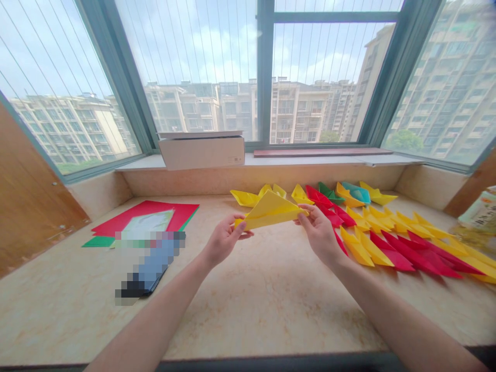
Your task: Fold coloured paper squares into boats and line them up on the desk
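A folded yellow paper triangle [270,211] is held in the air above the stone counter [251,299]. My left hand [223,238] pinches its left corner, fingers closed on the paper. My right hand [318,231] pinches its right corner between thumb and fingers. To the right lie several finished paper boats [387,232] in yellow, red, green and teal, laid in rows on the counter. A yellow folded boat [248,197] lies just behind the held paper.
Flat red and green paper sheets [147,217] lie at the left, with a blurred dark object [153,266] in front of them. A cardboard box [202,150] sits on the window sill. A wooden panel [27,206] stands at the far left, and a packet [482,212] at the far right.
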Motion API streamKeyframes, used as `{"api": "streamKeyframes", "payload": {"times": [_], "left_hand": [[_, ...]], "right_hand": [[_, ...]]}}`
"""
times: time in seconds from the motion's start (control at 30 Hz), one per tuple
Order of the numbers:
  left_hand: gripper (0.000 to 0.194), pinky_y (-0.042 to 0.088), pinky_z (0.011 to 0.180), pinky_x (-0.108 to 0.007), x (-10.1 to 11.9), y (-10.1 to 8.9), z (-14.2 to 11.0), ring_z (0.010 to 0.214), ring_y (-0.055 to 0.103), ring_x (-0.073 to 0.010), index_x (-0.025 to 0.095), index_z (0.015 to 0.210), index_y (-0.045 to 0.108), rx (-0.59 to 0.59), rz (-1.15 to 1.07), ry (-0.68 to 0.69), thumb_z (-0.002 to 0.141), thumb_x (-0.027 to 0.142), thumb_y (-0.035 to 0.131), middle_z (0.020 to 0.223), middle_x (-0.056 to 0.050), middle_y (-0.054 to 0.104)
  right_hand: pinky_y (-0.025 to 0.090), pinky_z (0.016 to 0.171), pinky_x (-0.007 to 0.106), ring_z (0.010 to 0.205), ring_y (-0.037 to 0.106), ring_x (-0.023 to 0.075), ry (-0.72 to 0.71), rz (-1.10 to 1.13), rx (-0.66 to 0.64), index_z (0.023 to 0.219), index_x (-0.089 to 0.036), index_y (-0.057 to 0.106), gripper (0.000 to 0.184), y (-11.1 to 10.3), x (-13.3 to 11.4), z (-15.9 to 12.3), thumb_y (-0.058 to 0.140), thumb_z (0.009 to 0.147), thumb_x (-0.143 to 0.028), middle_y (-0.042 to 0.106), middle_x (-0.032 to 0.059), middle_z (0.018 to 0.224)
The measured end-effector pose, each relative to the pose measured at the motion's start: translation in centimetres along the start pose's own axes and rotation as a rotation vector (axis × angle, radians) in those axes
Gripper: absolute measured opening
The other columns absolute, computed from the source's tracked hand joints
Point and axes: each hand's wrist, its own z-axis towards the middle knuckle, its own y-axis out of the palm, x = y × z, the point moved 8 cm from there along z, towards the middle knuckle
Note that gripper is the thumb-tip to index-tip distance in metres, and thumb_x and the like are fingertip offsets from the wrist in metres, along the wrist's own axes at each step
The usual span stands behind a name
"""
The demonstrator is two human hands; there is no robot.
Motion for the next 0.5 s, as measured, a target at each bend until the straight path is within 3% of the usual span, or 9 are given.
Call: {"api": "streamKeyframes", "payload": {"times": [0.27, 0.37, 0.43, 0.5], "left_hand": [[0.042, 0.062, 0.080, -0.037, -1.1, -0.9, 0.1, 0.079, 0.075, -0.0174, 0.021, 0.092, 0.042, 0.049, 0.048, -0.023, 0.082, 0.045, 0.074, 0.089, 0.000, 0.070], [0.042, 0.059, 0.066, -0.029, -0.1, -1.9, 0.0, 0.071, 0.072, -0.0164, 0.021, 0.084, 0.043, 0.151, 0.330, 0.028, 0.079, 0.047, 0.076, 0.078, 0.003, 0.067], [0.043, 0.051, 0.054, -0.023, 1.1, -2.4, -0.2, 0.063, 0.069, -0.0162, 0.021, 0.075, 0.044, 0.217, 0.574, 0.092, 0.077, 0.048, 0.077, 0.066, 0.005, 0.062], [0.046, 0.043, 0.048, -0.020, 1.9, -2.7, -0.3, 0.057, 0.068, -0.0168, 0.021, 0.067, 0.041, 0.266, 0.671, 0.133, 0.076, 0.048, 0.077, 0.057, 0.006, 0.055]], "right_hand": [[0.055, 0.079, 0.036, 0.087, 0.067, 0.0215, 0.040, 0.007, -0.089, 0.111, -0.020, 0.061, 0.047, 1.0, 0.5, -0.3, 0.071, 0.083, -0.057, 0.071, 0.0066, 0.096], [0.053, 0.069, 0.032, 0.079, 0.065, 0.0201, 0.039, -0.033, -0.102, 0.106, -0.020, 0.062, 0.044, 1.2, 0.4, -0.6, 0.071, 0.083, -0.057, 0.071, 0.0060, 0.091], [0.050, 0.061, 0.030, 0.071, 0.062, 0.0189, 0.034, -0.076, -0.096, 0.104, -0.020, 0.062, 0.045, 1.1, 0.3, -0.6, 0.070, 0.083, -0.058, 0.069, 0.0053, 0.085], [0.049, 0.059, 0.030, 0.068, 0.060, 0.0183, 0.026, -0.098, -0.083, 0.104, -0.020, 0.061, 0.046, 0.9, 0.2, -0.6, 0.069, 0.083, -0.060, 0.068, 0.0053, 0.084]]}}
